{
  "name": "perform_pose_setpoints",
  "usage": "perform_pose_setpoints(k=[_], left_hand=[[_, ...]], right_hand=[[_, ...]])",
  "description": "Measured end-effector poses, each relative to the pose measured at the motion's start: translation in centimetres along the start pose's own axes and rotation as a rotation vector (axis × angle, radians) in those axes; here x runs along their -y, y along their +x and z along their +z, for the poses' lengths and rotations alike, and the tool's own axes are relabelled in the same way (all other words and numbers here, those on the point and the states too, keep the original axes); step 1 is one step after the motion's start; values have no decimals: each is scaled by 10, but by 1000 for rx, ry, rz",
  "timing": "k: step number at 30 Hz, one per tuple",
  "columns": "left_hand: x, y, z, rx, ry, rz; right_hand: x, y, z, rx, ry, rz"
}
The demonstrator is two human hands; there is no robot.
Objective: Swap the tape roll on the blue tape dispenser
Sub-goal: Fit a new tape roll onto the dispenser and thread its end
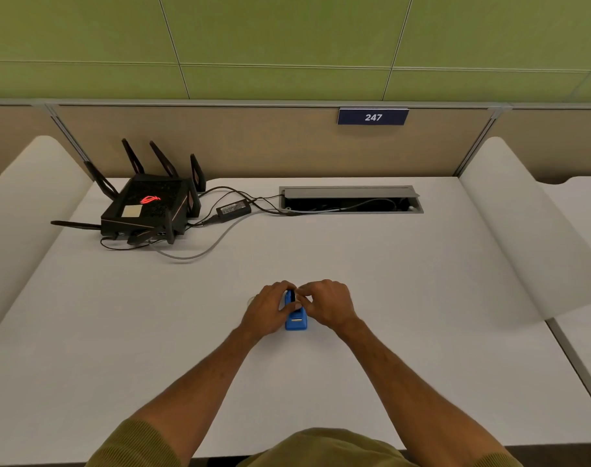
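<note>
A small blue plastic tape dispenser (296, 322) sits on the flat white desk (422, 298), about halfway btw the left & right edges and a bit closer to the near edge than the far one. Its long side points away from the person. Both hands are on it.

L hand (269, 311) wraps the dispenser's left side, w/ fingers curled over the far top. It holds the dispenser. R hand (328, 306) comes in from the right. Its fingers are bent tight, the tips meet at the dispenser's far top end, & the thumb presses on the blue body, so it grips the dispenser too. The fingers hide the inside, so can't tell if a tape roll is in there. Olive-green sleeves (135, 446) show by the near edge.

At the far left corner stands a black router w/ tall antennas (149, 207) & a red glowing mark on top. Just right of it lies a black power brick (233, 208). Thin cables run from there to a long grey open cable box (351, 200) set in the desk by the far edge. Behind the far edge is a tan divider wall (253, 143) w/ a dark blue "247" sign (372, 116).
</note>
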State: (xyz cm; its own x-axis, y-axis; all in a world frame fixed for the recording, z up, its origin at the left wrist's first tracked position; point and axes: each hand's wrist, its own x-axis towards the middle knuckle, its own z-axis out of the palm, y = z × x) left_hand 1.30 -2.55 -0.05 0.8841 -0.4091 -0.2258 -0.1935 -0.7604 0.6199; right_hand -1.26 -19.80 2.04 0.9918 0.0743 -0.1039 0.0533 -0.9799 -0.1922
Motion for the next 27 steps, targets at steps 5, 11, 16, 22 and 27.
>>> perform_pose_setpoints(k=[5, 11, 16, 22, 27], left_hand=[[-3, 3, -1, 15, 16, 5], [-2, 4, -2, 16, 15, 6], [-4, 4, 1, 18, 42, -4], [-3, 1, 0, -5, 12, -18], [-4, 1, 3, -19, 23, -20]], right_hand=[[2, 3, 2, -19, -5, 17], [-2, 8, -4, 37, 15, -16], [-4, 7, -4, 23, -42, -30], [-3, 6, -6, 30, -7, -41], [-2, 8, -10, 51, -33, -60]])
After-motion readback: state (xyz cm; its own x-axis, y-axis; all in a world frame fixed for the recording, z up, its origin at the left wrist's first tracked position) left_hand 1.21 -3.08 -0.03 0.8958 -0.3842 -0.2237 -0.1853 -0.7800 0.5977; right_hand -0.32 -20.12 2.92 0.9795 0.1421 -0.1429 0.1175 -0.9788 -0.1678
